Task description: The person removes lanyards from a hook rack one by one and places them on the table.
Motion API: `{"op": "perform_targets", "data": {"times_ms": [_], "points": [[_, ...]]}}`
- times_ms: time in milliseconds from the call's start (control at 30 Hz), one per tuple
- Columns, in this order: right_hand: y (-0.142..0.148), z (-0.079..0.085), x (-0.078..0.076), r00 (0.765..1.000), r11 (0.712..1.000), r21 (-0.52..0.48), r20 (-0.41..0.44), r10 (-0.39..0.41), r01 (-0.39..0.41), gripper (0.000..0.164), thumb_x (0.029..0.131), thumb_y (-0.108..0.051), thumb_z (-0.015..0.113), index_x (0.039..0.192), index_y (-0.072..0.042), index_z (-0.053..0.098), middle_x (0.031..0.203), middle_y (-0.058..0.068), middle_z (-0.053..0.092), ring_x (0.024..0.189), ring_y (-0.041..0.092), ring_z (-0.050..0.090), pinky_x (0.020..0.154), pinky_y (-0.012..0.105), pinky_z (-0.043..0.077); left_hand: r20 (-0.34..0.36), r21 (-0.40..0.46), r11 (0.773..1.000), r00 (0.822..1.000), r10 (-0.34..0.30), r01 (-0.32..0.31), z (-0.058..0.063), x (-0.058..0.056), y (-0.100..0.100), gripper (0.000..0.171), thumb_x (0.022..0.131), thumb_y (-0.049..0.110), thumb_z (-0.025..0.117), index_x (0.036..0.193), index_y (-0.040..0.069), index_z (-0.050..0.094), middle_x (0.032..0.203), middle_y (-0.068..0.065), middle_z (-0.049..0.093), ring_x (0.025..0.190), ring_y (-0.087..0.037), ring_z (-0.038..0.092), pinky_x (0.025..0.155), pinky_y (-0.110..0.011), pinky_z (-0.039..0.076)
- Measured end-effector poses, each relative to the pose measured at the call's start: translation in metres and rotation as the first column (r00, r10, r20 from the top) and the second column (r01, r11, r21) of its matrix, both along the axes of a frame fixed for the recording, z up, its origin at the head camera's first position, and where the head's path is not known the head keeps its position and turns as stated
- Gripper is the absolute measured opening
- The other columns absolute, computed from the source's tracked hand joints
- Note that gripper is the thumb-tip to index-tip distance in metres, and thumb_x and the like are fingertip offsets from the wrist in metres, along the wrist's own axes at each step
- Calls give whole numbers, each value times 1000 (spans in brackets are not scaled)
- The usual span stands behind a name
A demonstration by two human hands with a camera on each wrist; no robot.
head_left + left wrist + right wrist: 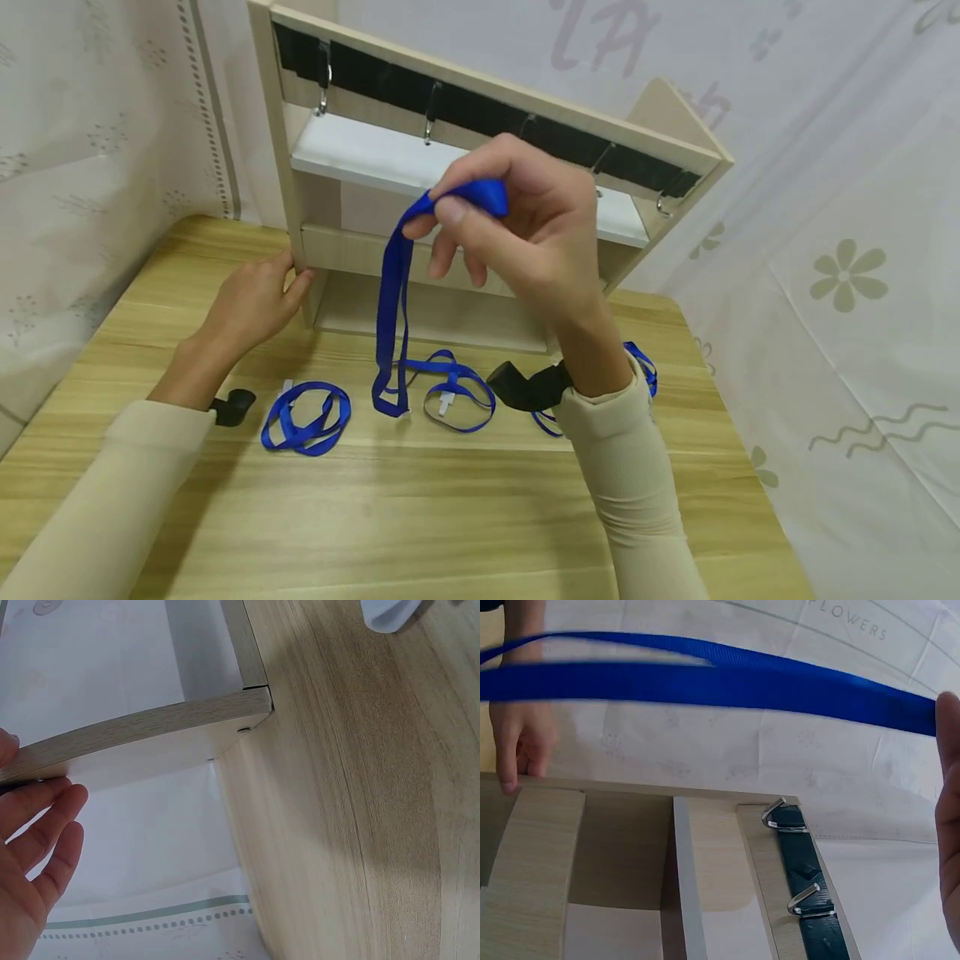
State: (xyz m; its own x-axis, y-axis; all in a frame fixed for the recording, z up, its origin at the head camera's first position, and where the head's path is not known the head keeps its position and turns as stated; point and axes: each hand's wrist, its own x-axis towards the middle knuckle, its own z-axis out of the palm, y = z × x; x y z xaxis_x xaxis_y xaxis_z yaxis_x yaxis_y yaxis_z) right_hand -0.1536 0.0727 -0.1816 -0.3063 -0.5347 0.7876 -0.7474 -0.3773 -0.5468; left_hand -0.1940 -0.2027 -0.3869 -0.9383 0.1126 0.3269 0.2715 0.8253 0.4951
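A blue lanyard point(392, 308) hangs in a loop from my right hand point(536, 221), pinched between thumb and fingers in front of the hooks of a wooden rack point(495, 52). Close up in the right wrist view, its blue strap point(742, 688) stretches across to the fingers. My left hand point(251, 300) holds the rack's left side panel low down. From the left wrist view, the thumb lies on one side of that panel point(150, 724) and the fingers on the other. Metal hooks point(430, 112) line a black strip point(390, 83) along the rack's top; those seen hold nothing.
Several blue lanyards lie coiled on the wooden table point(375, 517): one coil point(306, 418) at left, another point(457, 404) in the middle, and one point(645, 367) partly behind the right wrist. A white shelf point(375, 150) sits inside the rack. Patterned cloth point(847, 208) hangs around the table.
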Motion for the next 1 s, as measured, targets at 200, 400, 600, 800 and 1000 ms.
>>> {"op": "perform_targets", "data": {"times_ms": [200,400,600,800,1000], "points": [[8,-9,2,994,993,52,48,100,-102,27,91,-2,64,88,22,53,79,29,69,59,27,68,43,30,43,9,4,1000,1000,8,-8,1,0,-1,29,104,21,48,121,-2,55,108,-38,64,92,-57,62,70,-63,46],[26,-21,-3,998,957,291,-54,15,1,4,82,13,63,85,10,63,72,10,67,59,13,59,50,24,42,25,3,1000,1000,4,-5,-1,1,-1,32,105,23,46,124,-2,54,110,-37,64,92,-55,62,71,-63,47],[48,-30,-2,988,836,546,-153,33,57,8,81,2,62,83,-5,64,68,-2,56,55,7,44,49,22,35,1,0,1000,1000,-5,5,0,2,-1,30,105,22,47,120,-3,55,104,-36,65,80,-50,64,65,-60,47],[54,-44,9,967,635,763,-55,247,-118,10,81,-1,55,80,-10,58,65,-5,46,56,2,41,50,17,31,-8,13,1000,1000,-4,4,2,4,-1,28,104,21,48,116,-3,56,101,-35,65,77,-48,64,63,-60,46],[36,-81,22,839,383,787,292,460,-484,8,83,0,52,80,-5,58,63,-3,43,56,-2,37,53,14,31,-8,11,1000,1000,2,-2,3,4,-2,27,104,21,49,116,-2,57,96,-35,66,77,-50,63,62,-59,45]]}}
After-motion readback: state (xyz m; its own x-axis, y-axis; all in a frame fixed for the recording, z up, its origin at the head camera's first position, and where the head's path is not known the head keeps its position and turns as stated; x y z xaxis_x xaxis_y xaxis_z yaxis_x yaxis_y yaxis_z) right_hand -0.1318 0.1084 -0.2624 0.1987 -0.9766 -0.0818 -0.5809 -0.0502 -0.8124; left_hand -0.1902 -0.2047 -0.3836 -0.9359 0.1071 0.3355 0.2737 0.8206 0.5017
